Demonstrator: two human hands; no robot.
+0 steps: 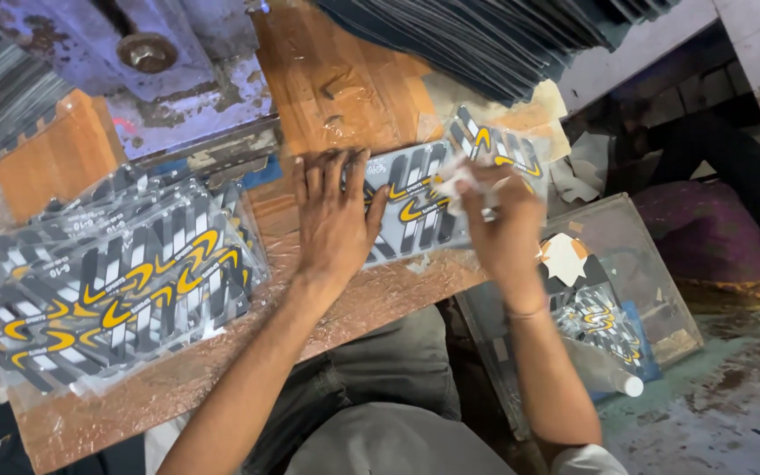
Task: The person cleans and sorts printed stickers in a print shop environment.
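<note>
A clear plastic sheet printed with black, white and yellow curved shapes (415,209) lies on the orange-brown, plastic-wrapped board (371,295). My left hand (334,220) rests flat on the sheet's left end, fingers spread, pinning it down. My right hand (496,227) hovers over the sheet's right part with its fingers closed on a small crumpled white cloth (456,179) that touches the sheet. A second printed sheet (505,145) peeks out behind it.
A fanned pile of the same printed sheets (125,281) covers the board's left side. Behind stands a worn purple-blue metal machine (160,62) and a dark stack of sheets (494,44). A clear tray (626,290) with offcuts sits low at the right.
</note>
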